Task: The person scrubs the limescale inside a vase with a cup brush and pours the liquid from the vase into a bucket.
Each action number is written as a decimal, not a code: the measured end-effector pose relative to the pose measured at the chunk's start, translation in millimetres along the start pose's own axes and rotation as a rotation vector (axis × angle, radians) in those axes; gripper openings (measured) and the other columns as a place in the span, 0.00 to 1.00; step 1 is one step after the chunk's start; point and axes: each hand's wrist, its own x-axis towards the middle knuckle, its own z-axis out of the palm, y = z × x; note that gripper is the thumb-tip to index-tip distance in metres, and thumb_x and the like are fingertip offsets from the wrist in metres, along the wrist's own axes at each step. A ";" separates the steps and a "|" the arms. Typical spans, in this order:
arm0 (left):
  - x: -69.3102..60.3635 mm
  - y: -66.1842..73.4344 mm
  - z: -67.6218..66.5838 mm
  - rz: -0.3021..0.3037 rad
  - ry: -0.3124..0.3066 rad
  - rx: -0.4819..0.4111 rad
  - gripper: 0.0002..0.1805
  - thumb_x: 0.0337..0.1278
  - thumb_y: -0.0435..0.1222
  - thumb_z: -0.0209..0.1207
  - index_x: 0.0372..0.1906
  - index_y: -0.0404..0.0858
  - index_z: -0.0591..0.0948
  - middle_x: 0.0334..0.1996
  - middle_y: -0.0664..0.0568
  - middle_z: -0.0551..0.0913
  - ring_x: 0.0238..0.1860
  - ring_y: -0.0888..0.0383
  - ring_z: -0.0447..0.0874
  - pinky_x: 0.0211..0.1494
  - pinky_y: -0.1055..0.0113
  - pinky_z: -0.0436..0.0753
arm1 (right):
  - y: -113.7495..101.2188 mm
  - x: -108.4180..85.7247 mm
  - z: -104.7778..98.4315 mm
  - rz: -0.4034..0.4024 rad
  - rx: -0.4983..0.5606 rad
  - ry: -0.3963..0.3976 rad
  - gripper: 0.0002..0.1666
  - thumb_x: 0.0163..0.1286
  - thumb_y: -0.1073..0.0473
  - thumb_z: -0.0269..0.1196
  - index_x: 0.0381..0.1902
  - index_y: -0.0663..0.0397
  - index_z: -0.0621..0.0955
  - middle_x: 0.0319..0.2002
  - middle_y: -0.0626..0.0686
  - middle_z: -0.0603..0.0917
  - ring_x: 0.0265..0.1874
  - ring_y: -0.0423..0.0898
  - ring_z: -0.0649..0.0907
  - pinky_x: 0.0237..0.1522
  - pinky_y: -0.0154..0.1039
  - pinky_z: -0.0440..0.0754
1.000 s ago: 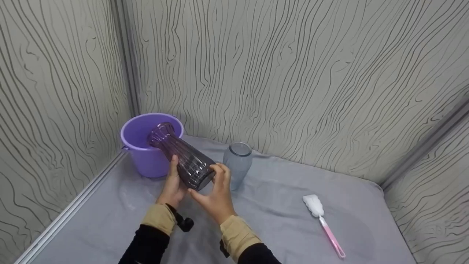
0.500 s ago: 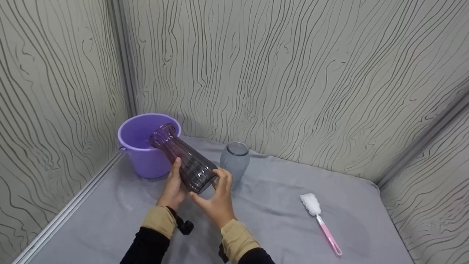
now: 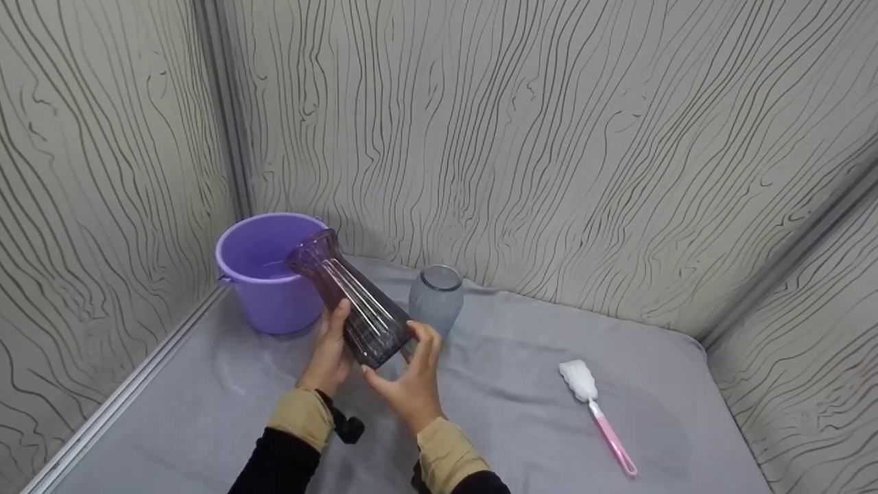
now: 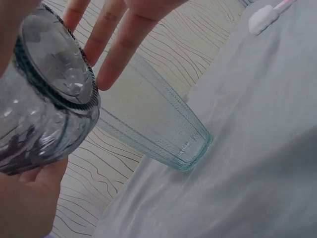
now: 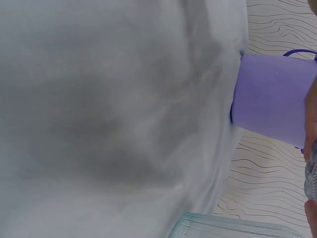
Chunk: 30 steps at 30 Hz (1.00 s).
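Note:
In the head view a ribbed glass vase [image 3: 360, 305], purple at its flared mouth and dark grey toward its base, is tilted with the mouth at the right rim of a purple bucket [image 3: 278, 305]. My left hand [image 3: 329, 357] holds the vase's body from the left, thumb along its side. At the base, my right hand [image 3: 415, 381] grips the lower edge between thumb and fingers. The left wrist view shows the vase's round base [image 4: 62, 64] close up, with fingers of a hand against it. Behind the right hand, a pale blue glass vase [image 3: 437, 302] stands upright.
A cleaning brush [image 3: 597, 415] with a white sponge head and pink handle lies on the grey cloth [image 3: 521, 384] at the right. Patterned wall panels [image 3: 480, 137] enclose the table at the back and sides. Some liquid appears in the bucket.
The tilted vase and both hands have shifted slightly right and toward me, so its mouth sits nearer the bucket's right rim. The vase has turned a little. The head view has also shifted slightly.

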 end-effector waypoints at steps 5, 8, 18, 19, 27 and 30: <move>-1.5 -3.2 4.9 0.006 -0.024 0.033 0.33 0.77 0.35 0.46 0.79 0.46 0.49 0.58 0.50 0.74 0.56 0.56 0.77 0.64 0.64 0.73 | 5.0 -6.3 -4.0 -0.001 -0.079 0.017 0.59 0.43 0.57 0.83 0.69 0.59 0.62 0.61 0.61 0.62 0.60 0.52 0.70 0.59 0.47 0.79; -2.6 -4.8 8.7 -0.015 -0.011 0.050 0.32 0.75 0.33 0.47 0.78 0.44 0.51 0.56 0.49 0.75 0.55 0.55 0.77 0.63 0.63 0.73 | 8.9 -9.8 -7.0 0.014 -0.065 0.018 0.59 0.44 0.57 0.82 0.70 0.59 0.62 0.62 0.60 0.62 0.61 0.51 0.69 0.61 0.47 0.79; -3.1 -11.2 24.1 -0.051 -0.027 0.161 0.37 0.66 0.32 0.58 0.74 0.43 0.54 0.57 0.44 0.76 0.53 0.54 0.80 0.58 0.61 0.79 | 21.1 -20.8 -20.7 0.005 -0.006 0.038 0.59 0.49 0.63 0.80 0.73 0.65 0.58 0.65 0.64 0.61 0.62 0.55 0.69 0.60 0.54 0.78; -3.3 -11.7 26.2 -0.055 -0.036 0.184 0.37 0.66 0.32 0.60 0.74 0.43 0.54 0.58 0.43 0.76 0.53 0.54 0.80 0.57 0.61 0.79 | 21.7 -21.9 -22.9 0.015 -0.020 0.036 0.59 0.50 0.62 0.80 0.73 0.65 0.58 0.65 0.64 0.61 0.63 0.55 0.69 0.60 0.54 0.78; -8.4 -16.2 39.6 -0.087 -0.088 0.407 0.47 0.59 0.34 0.69 0.77 0.45 0.54 0.68 0.38 0.71 0.63 0.48 0.75 0.62 0.56 0.76 | 26.2 -28.9 -39.8 0.132 -0.123 -0.039 0.58 0.55 0.57 0.78 0.75 0.61 0.57 0.68 0.61 0.62 0.66 0.53 0.68 0.65 0.54 0.72; -11.5 -20.2 45.4 -0.087 -0.110 0.451 0.48 0.56 0.33 0.71 0.77 0.47 0.55 0.68 0.39 0.72 0.65 0.46 0.74 0.64 0.53 0.76 | 29.7 -31.3 -47.6 0.159 -0.118 -0.054 0.58 0.55 0.56 0.78 0.75 0.61 0.57 0.69 0.61 0.62 0.67 0.53 0.68 0.66 0.55 0.71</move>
